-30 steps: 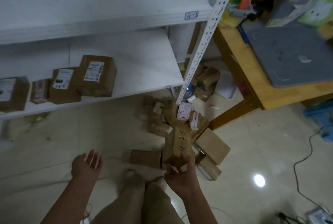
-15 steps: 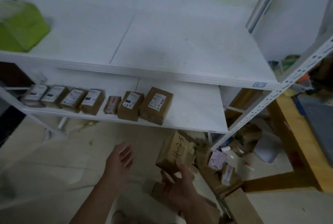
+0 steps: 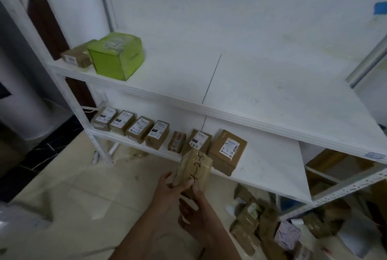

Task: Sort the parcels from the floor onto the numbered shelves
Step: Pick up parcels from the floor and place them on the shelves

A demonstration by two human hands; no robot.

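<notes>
A brown taped parcel (image 3: 195, 168) with handwritten digits on its top is held up in front of the lower shelf (image 3: 270, 167). My left hand (image 3: 168, 189) grips its left side and my right hand (image 3: 193, 210) holds it from below, thumb on the top face. Several labelled brown parcels (image 3: 159, 137) stand in a row on the lower shelf. The upper shelf (image 3: 251, 92) carries a green box (image 3: 116, 56) and a small brown parcel (image 3: 76, 56) at its left end. More parcels (image 3: 251, 222) lie piled on the floor at the lower right.
The white rack's front left post (image 3: 83, 117) stands left of the row. A perforated post (image 3: 343, 192) runs along the right end of the lower shelf. A small blue number tag (image 3: 374, 155) sits on the upper shelf's front edge. A dark doorway (image 3: 48, 19) lies at the left.
The parcel has risen from near the floor pile up to the lower shelf's front edge. My left hand, open before, now grips it. The view has tilted up towards the shelves.
</notes>
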